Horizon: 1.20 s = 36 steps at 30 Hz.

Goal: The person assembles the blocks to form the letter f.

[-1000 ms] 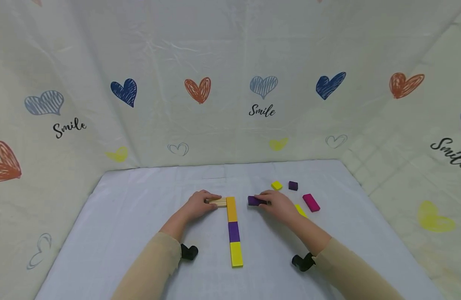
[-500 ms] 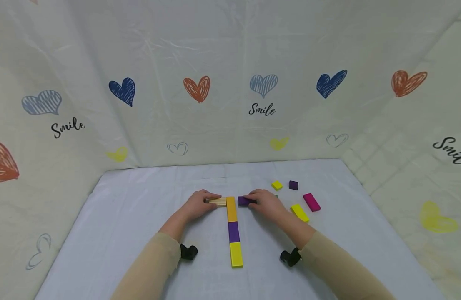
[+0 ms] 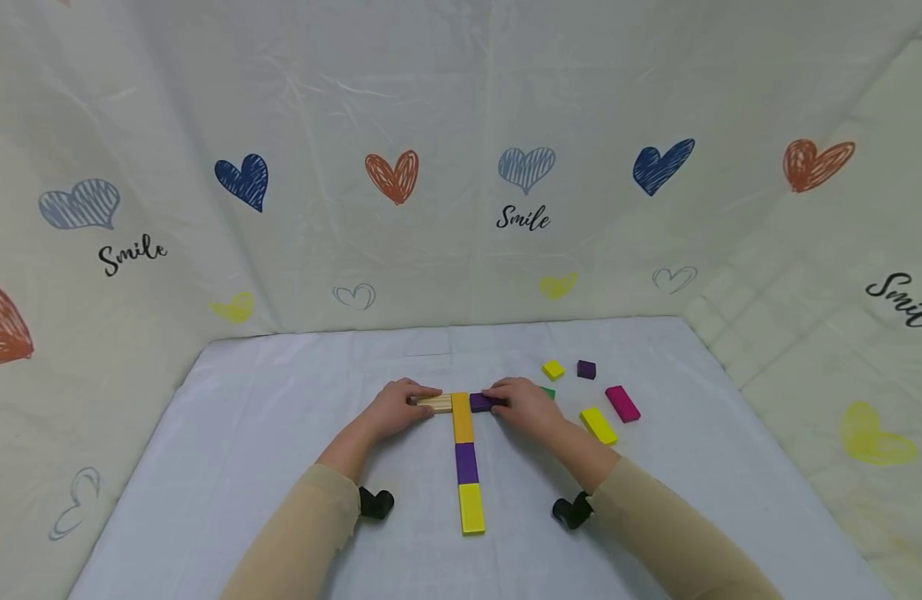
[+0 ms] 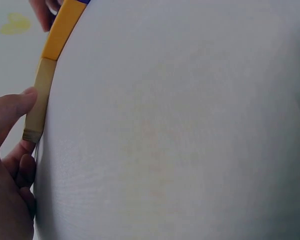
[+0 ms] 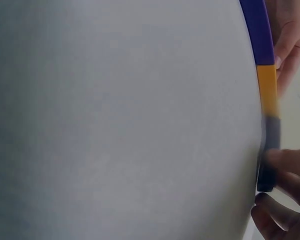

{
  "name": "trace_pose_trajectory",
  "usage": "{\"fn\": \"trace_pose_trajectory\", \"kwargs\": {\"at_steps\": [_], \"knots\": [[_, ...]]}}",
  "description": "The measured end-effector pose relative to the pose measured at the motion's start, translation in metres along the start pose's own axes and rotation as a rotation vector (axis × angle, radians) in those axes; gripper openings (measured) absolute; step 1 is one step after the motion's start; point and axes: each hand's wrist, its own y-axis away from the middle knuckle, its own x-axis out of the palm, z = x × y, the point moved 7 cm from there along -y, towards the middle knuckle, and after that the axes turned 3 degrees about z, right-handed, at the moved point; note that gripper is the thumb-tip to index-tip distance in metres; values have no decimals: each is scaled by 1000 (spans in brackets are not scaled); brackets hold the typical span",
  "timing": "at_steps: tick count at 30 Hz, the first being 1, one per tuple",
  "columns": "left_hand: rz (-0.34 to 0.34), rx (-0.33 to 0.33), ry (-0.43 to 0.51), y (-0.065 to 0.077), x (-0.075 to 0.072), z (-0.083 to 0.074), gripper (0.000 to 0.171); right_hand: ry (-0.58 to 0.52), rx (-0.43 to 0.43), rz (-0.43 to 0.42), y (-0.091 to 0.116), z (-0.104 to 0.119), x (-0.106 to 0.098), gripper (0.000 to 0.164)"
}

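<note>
This looks like a small curtained booth set up for recording; whether it stands in a home, a lab or an office cannot be told. Pale, creased sheeting [image 3: 446, 92] closes in the far, left and right sides, printed with blue hearts [image 3: 242, 182], orange hearts [image 3: 392, 177], yellow hearts [image 3: 558, 286] and "Smile" lettering [image 3: 523, 217]. A plain white cloth [image 3: 281, 392] covers the worktop [image 3: 461, 571], and black wrist-worn devices [image 3: 376, 503] suggest filming.
</note>
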Motion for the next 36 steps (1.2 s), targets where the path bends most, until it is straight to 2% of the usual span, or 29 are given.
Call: {"fn": "trace_pose_trajectory", "kwargs": {"at_steps": [14,26,36], "knots": [[4,7,-2,-3,2,1,34,1,36,10,-2,1,3,37],[10,-6,-3,0,-1,-1,35,-25,8,17,-2,1,2,41],[4,-5,4,-1,0,1,35,-64,19,-22,6,-1,-14,42]]}}
